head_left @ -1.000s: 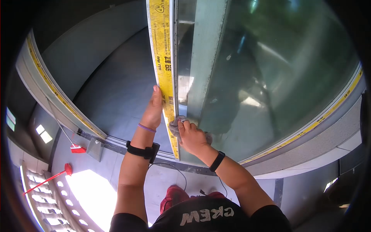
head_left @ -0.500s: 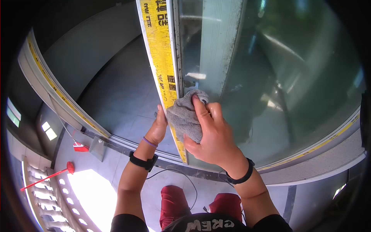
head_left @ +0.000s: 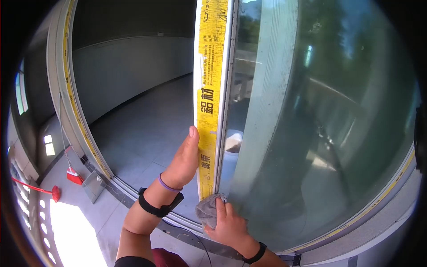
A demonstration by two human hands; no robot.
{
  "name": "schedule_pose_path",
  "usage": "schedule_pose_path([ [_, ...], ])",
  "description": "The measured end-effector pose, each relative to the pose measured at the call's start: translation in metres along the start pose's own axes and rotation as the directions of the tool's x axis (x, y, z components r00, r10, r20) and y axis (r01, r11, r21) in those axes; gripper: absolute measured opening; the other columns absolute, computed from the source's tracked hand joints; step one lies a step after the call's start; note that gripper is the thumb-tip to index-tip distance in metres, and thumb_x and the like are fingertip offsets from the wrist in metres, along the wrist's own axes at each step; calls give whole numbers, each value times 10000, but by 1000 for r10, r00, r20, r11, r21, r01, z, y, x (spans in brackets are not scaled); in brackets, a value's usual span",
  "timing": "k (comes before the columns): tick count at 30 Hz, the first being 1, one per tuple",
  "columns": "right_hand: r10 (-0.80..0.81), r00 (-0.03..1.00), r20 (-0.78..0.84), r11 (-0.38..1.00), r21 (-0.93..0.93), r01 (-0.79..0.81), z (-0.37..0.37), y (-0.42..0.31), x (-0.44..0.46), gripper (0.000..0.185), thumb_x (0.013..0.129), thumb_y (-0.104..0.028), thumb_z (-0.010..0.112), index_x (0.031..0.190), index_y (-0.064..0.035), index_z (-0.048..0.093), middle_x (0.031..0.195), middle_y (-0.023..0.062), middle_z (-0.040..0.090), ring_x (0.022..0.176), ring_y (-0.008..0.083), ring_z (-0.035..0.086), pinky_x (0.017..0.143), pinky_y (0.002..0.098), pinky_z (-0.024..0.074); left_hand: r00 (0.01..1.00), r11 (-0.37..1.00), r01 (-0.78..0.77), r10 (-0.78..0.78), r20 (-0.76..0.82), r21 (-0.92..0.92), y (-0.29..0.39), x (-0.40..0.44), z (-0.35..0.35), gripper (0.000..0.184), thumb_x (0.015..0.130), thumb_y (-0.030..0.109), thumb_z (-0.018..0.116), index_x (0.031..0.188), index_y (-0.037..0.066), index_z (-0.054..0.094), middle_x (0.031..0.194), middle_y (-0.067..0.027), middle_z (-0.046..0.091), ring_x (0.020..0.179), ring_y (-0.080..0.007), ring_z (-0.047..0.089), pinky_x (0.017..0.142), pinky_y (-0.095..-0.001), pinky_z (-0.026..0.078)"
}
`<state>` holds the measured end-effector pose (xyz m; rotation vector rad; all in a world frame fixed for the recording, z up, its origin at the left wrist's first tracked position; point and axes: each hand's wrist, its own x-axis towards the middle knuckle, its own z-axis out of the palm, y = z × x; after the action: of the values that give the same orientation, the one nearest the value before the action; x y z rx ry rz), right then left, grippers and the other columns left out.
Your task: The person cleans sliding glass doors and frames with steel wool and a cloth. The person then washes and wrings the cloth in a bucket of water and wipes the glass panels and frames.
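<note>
A grey cloth (head_left: pixel 207 211) is bunched in my right hand (head_left: pixel 231 226), whose fingers press it against the bottom of the sliding door frame (head_left: pixel 218 147). Yellow protective tape (head_left: pixel 207 129) with dark printed characters covers the upright face of this frame. My left hand (head_left: pixel 183 159) is higher up at the frame's left edge, thumb pointing upward; its other fingers are mostly hidden behind the edge. To the right of the frame stretches the door's glass pane (head_left: pixel 320 147), full of reflections.
A white bucket (head_left: pixel 229 160) shows through the glass. On the left, a red-and-white broom (head_left: pixel 74 175) and a dustpan (head_left: pixel 94 187) stand near the floor track (head_left: pixel 129 190). A red-handled brush (head_left: pixel 54 193) is farther left. A dark cable (head_left: pixel 205 248) lies on the floor.
My right hand has moved the cloth down the frame to its lower end. The left hand stays at the frame's edge. The camera view has shifted, showing more of the upper frame.
</note>
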<state>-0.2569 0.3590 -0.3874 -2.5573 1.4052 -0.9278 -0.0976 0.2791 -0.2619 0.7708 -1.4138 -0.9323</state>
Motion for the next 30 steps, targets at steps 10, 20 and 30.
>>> schedule_pose_path([
  [10,64,996,55,985,158,-72,0,55,-71,639,697,-283,668,1218,-24,405,1109,183,507,969,363,560,817,424,465,996,997,-46,51,71,-65,1,12,-5,664,937,564,330,1223,-18,470,1095,-121,545,990,-149,484,911,-290,386],
  [20,-467,476,-745,882,-354,312,-256,-6,42,365,793,-178,631,1113,-24,543,1186,144,529,1079,320,513,927,370,395,993,998,56,-59,102,32,-61,-23,-15,829,902,657,223,1371,-16,341,1321,-170,446,1214,-233,403,1045,-333,268],
  [30,-656,694,-296,554,-814,176,-183,-30,84,839,615,-422,732,1287,-26,423,1329,172,430,1228,350,385,1003,475,310,991,995,-4,-11,-135,-105,-108,-47,5,713,941,577,252,1190,-40,506,1096,-135,571,1009,-187,513,906,-288,401],
])
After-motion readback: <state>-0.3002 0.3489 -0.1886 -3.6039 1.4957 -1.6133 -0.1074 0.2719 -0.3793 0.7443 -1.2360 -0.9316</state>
